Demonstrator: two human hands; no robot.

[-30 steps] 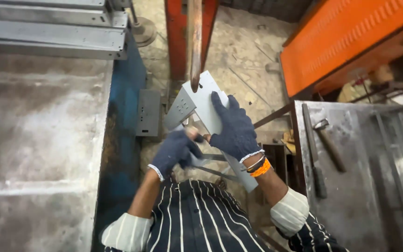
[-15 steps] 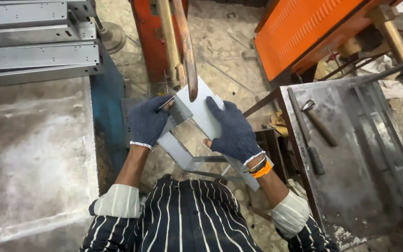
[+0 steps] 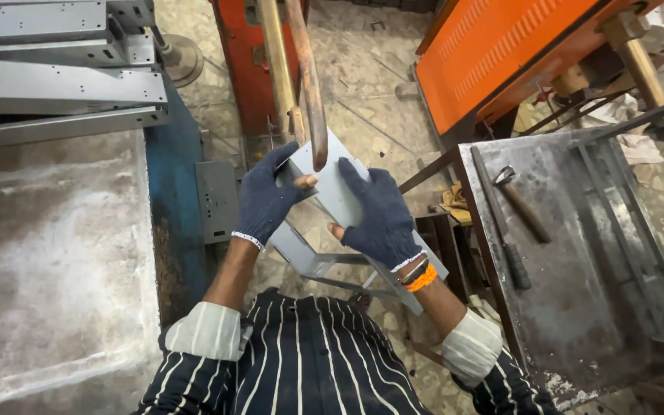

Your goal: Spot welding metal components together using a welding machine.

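Observation:
Both my hands wear dark blue knit gloves and hold a bent grey sheet-metal piece (image 3: 330, 192) in front of my striped shirt. My left hand (image 3: 267, 198) grips its left edge, with a bare thumb tip showing through the glove. My right hand (image 3: 378, 215) lies flat over its right side, an orange band at the wrist. A rusty curved metal lever (image 3: 310, 84) hangs down just above the piece, its tip close to the top face. The lower part of the piece runs down behind my right forearm.
A dusty grey metal table (image 3: 48, 261) with a blue edge fills the left, with grey metal channels (image 3: 55, 84) stacked at its far end. On the right stands a steel bench (image 3: 578, 253) bearing a hammer (image 3: 520, 200) and a long tool. An orange machine panel (image 3: 501, 54) sits behind.
The view has shifted so the hands and piece sit lower and more central. My left hand has moved up along the piece's left edge; the lever tip now hangs right over it.

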